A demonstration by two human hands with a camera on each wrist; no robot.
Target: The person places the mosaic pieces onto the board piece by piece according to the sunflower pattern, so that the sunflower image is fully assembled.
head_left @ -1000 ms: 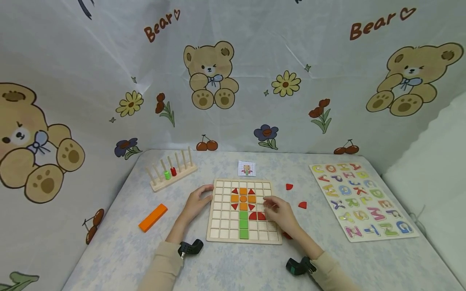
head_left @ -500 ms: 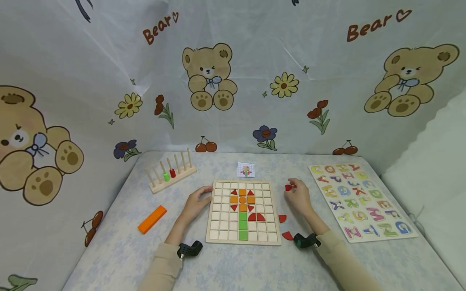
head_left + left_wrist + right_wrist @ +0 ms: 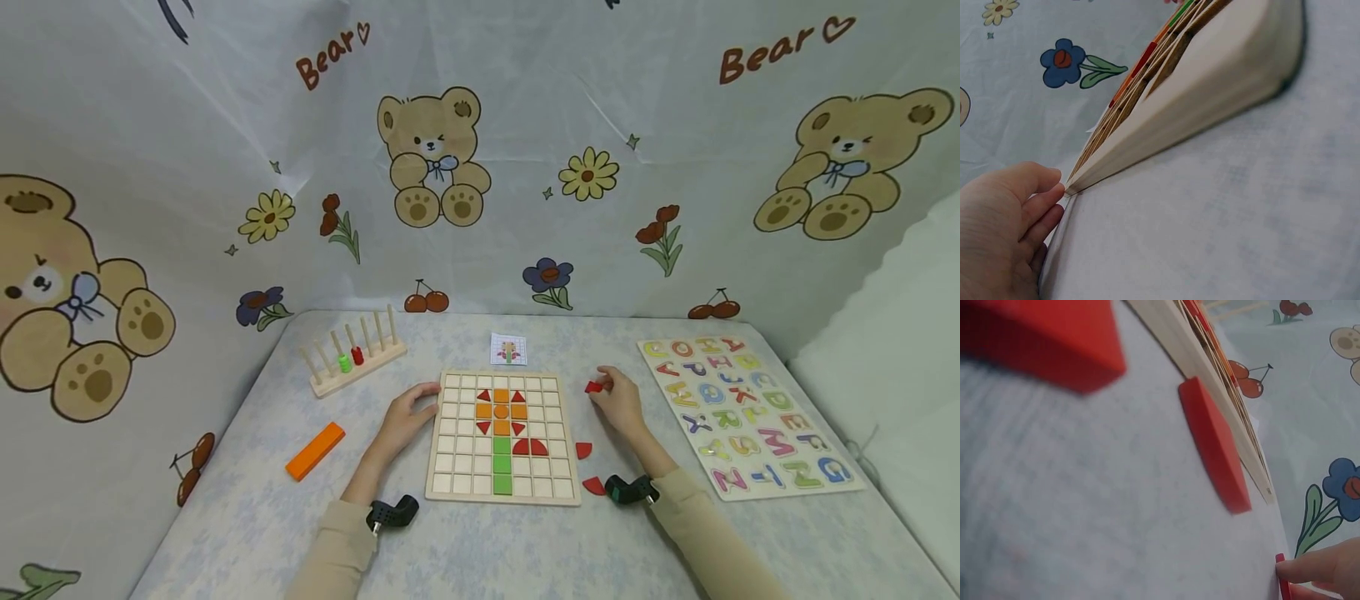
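Observation:
A wooden grid board (image 3: 459,483) lies in the middle of the table, holding an orange, red and green pattern. At its upper left edge rests my left hand (image 3: 405,418), relaxed fingertips against the board's side in the left wrist view. Right of the board, my right hand (image 3: 621,402) pinches a red quarter-circle block (image 3: 593,387) between thumb and fingers, low over the table. Two more red quarter-circle blocks lie beside the board's right edge, an upper block (image 3: 583,451) and a lower block (image 3: 594,486); in the right wrist view a red block (image 3: 1215,447) shows on its own.
Behind the board lies a small pattern card (image 3: 508,349). A peg rack (image 3: 360,367) with green and red rings stands back left, an orange bar (image 3: 315,451) in front of it. An alphabet board (image 3: 750,417) lies on the right.
My right hand has moved from the board's right side outward and back to a red quarter-circle block, which it now pinches and tilts. The left hand stays at the board's edge.

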